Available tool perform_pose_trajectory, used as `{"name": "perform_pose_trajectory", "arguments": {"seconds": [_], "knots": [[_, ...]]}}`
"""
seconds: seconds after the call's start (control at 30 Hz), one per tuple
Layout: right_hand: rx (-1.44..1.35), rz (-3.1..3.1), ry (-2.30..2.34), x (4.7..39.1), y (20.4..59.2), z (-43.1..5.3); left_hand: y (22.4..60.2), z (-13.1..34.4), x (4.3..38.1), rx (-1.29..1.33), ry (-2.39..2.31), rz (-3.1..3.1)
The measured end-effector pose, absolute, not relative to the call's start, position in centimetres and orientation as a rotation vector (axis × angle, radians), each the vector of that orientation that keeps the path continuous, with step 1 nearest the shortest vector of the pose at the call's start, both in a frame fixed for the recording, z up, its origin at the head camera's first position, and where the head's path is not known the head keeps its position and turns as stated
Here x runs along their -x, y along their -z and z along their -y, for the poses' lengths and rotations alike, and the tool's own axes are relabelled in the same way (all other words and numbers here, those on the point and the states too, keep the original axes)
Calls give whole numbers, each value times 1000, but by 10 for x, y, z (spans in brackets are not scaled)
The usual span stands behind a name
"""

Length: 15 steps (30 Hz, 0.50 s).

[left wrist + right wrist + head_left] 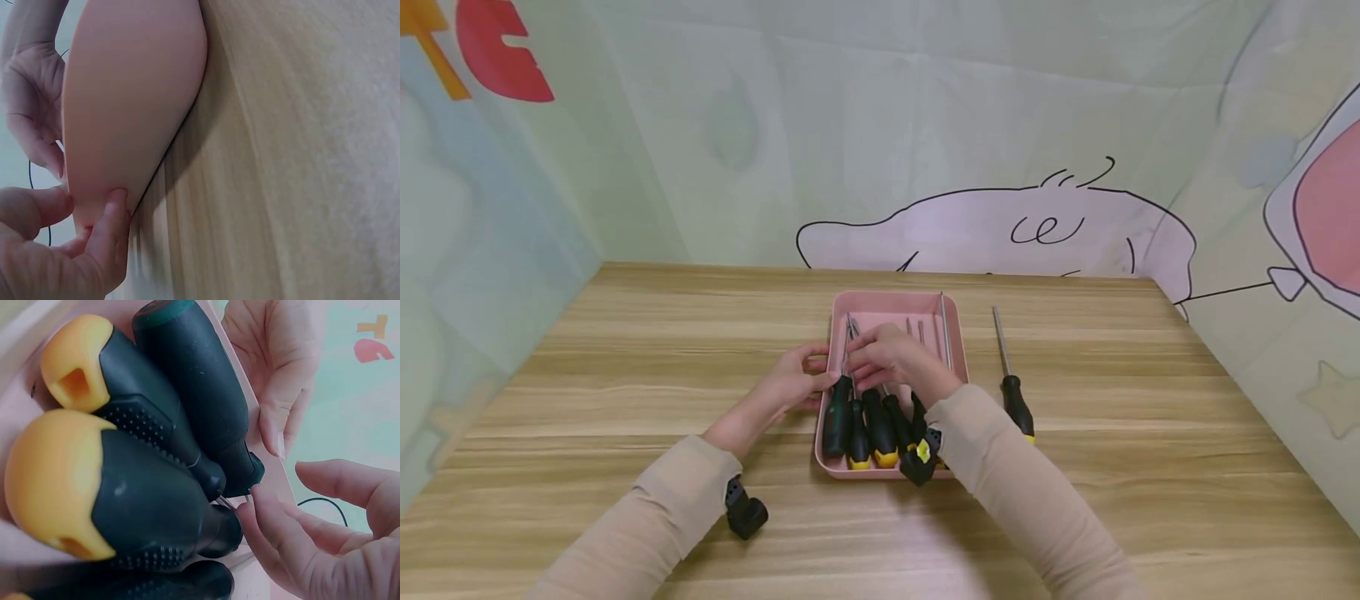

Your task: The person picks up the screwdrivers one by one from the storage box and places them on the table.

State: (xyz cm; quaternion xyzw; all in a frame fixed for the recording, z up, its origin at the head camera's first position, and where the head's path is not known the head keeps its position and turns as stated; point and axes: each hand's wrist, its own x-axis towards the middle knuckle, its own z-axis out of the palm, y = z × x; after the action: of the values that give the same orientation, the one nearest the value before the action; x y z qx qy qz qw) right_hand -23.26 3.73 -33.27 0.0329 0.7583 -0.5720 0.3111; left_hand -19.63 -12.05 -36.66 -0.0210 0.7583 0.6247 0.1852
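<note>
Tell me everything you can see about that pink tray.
The pink tray is a rectangle with rounded corners and low, smooth walls, plastic by its look. It stands upright on the wood-grained table, its long sides running away from the person. Screwdrivers lie inside, handles at the near end. The left hand holds its left wall; the right hand reaches in.

Your sleeves (1022, 500) are plain cream. You see a pink tray (872, 307), black screwdrivers (880, 423) with yellow ends, and one dark screwdriver (837, 423) with a green end. Your bench (1150, 433) is light brown with wavy stripes; the wall (700, 200) is pale green.
</note>
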Motion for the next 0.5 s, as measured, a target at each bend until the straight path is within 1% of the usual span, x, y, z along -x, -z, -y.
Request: {"name": "perform_pose_trajectory", "arguments": {"seconds": [0.3,0.5], "knots": [[-101,-2009,1522,231,334,-31,366,120,196,55,-1751,-2134],[-59,-2015,1485,230,334,-27,365,121,197,57,-1745,-2133]]}}
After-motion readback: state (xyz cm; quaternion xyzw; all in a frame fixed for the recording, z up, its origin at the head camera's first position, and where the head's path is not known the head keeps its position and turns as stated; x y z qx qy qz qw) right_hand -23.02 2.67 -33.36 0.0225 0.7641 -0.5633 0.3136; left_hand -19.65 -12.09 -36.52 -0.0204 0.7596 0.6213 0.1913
